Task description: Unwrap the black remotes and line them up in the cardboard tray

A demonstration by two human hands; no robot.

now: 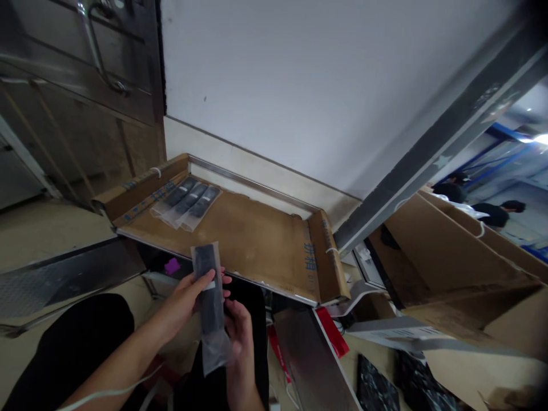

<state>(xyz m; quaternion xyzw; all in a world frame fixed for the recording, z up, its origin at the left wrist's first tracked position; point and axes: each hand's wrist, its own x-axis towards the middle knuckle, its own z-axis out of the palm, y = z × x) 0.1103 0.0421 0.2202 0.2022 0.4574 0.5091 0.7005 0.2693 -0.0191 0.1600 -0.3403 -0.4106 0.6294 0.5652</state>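
A long dark object in a frosted plastic bag (211,314), with a small white label across it, is held upright over my lap. My left hand (199,291) is closed around its middle, thumb on top and fingertips showing past the far edge. Lower down, my right hand (240,331) has its fingers curled at the bag's right edge near the loose, see-through end; its thumb is slightly blurred. Several similar bagged dark objects (188,200) lie side by side at the left of a cardboard-lined tray (265,240). What the dark object is cannot be made out.
A white wall panel (265,74) rises behind the tray, beside a metal door handle (98,57). Large cardboard boxes (449,251) stand to the right. A purple piece (172,266) lies below the tray's front edge. Other people (492,214) are far off at the right.
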